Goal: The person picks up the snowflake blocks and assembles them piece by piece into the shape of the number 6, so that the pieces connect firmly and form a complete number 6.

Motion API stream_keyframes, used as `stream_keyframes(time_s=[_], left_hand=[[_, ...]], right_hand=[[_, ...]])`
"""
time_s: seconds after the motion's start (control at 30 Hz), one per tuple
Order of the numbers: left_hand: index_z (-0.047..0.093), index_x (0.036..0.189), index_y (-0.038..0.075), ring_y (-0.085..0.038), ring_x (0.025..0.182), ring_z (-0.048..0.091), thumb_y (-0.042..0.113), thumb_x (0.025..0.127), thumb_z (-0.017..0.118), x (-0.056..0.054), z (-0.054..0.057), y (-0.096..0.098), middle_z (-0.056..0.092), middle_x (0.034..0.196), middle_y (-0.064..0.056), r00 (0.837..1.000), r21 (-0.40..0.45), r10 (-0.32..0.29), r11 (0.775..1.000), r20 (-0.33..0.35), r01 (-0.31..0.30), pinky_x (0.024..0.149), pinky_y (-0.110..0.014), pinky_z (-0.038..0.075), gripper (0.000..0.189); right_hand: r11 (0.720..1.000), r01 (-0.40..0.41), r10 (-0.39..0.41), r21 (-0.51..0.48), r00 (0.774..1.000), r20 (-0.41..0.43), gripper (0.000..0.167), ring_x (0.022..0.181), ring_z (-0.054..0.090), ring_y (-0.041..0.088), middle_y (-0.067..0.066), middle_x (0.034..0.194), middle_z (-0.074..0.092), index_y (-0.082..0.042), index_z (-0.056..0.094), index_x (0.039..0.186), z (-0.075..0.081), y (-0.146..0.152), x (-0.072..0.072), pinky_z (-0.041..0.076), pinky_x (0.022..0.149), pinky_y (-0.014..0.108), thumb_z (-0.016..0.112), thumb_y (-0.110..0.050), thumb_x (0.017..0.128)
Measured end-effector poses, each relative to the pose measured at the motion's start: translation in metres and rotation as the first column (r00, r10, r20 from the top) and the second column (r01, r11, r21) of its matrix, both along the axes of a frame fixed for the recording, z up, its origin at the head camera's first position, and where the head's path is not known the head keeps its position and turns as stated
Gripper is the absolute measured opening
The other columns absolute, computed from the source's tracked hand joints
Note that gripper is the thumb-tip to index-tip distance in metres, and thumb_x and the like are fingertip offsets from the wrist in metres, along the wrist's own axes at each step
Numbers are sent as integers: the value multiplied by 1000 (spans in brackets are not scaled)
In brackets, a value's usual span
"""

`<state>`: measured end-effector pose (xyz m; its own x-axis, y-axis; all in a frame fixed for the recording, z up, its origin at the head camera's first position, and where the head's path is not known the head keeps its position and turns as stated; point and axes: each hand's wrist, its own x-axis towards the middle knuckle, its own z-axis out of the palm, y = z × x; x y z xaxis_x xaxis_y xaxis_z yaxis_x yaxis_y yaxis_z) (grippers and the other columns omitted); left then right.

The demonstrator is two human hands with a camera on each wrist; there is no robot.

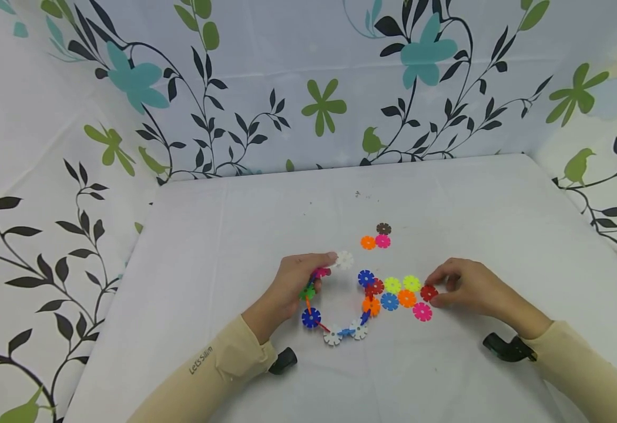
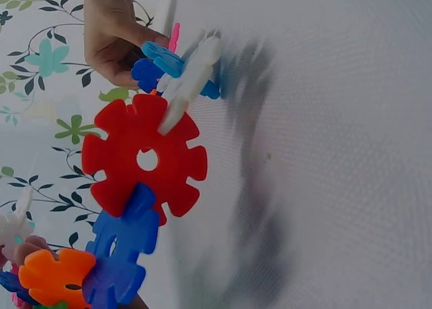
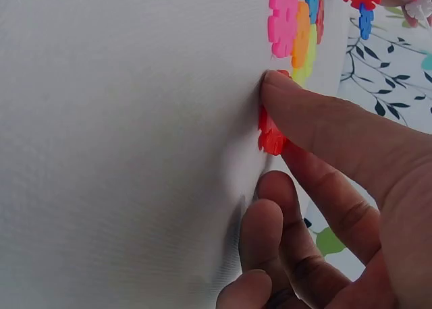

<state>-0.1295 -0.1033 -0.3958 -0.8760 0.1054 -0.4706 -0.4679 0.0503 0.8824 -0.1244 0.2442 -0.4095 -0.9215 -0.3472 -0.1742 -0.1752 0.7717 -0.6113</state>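
Note:
My left hand grips one end of a curved chain of interlocking plastic snowflake discs, by a pink disc with a white disc at the fingertips. Notched discs, among them a red disc and a blue disc, slot edge to edge along the chain in the left wrist view. Thumb and finger of my right hand pinch a loose red disc low at the tabletop, beside the pink disc and other flat discs. Its remaining fingers are curled below.
Loose yellow, orange, blue and pink discs lie between the chain and my right hand. Farther back is a small group with a brown disc. The white tabletop meets a leaf-patterned cloth behind and at the sides.

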Motion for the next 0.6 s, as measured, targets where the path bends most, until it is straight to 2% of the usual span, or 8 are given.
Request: stream_keyframes(time_s=[0.23, 0.43, 0.6], left_hand=[[79, 110, 13, -15, 59, 50, 42, 84, 82, 1, -1, 0, 68, 96, -4, 1000, -10, -13, 1000, -10, 13, 67, -26, 46, 39], [79, 110, 13, -15, 55, 48, 42, 87, 80, 2, -1, 1, 66, 92, -3, 1000, -20, -27, 999, -17, 26, 65, -27, 44, 37], [78, 111, 12, -14, 54, 46, 40, 88, 79, 3, -1, 1, 65, 94, -4, 999, -1, -30, 1000, -25, 30, 63, -26, 42, 37]], right_hand=[[1000, -23, 23, -16, 1000, -1, 19, 75, 58, 18, -5, 83, 65, -17, 73, 93, 9, -2, -4, 51, 60, 27, 87, -21, 80], [986, -46, 42, -158, 999, -28, 23, 78, 62, 19, -4, 88, 69, -13, 76, 107, 14, -17, -7, 53, 63, 27, 82, -22, 86], [970, -29, 18, -241, 999, -48, 18, 78, 68, 18, -6, 91, 73, -16, 77, 104, 10, -38, -7, 57, 66, 28, 81, -23, 88]])
